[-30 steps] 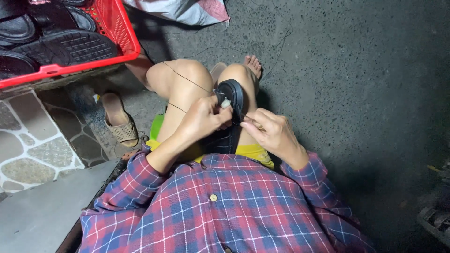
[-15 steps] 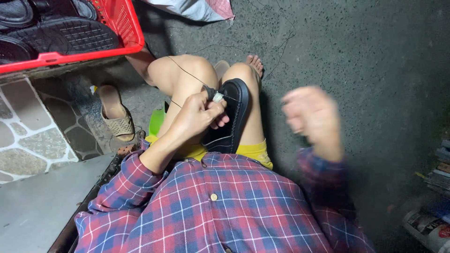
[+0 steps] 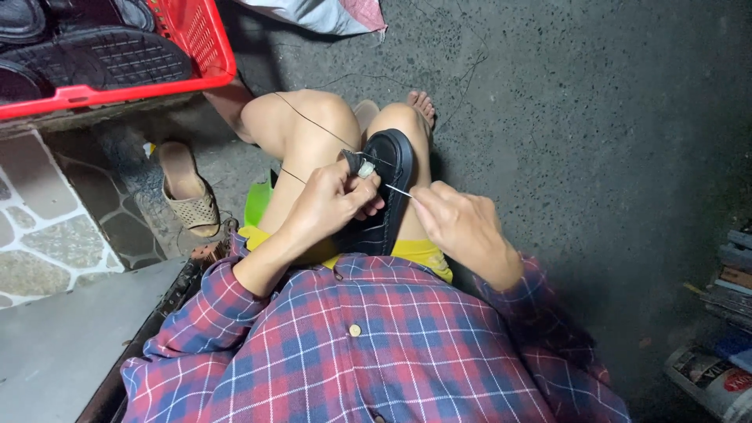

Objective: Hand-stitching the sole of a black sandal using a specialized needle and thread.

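Between the person's bent knees, a black shoe (image 3: 385,188) rests on the right thigh, sole edge turned up toward the camera. Left hand (image 3: 329,205) is closed around the shoe's upper edge, its fingertips pinching a small pale object, seemingly a thimble or thread end, at the rim; what it is cannot be told for certain. Right hand (image 3: 460,225) is closed, thumb and forefinger gripping a thin needle (image 3: 399,190) whose tip points at the shoe's side. A dark thread (image 3: 313,121) runs from the shoe across the left knee.

Judgement: the step in hand is hand-stitching the sole to the upper, with the needle at or just beside the seam. The next move seems to call for a firm push of the needle through the edge, with the left hand bracing the shoe steady.

Nearby, a red crate (image 3: 204,47) holds dark footwear, a tan sandal (image 3: 188,196) lies on the concrete floor (image 3: 595,117), and a green stool (image 3: 256,205) shows under the thigh.
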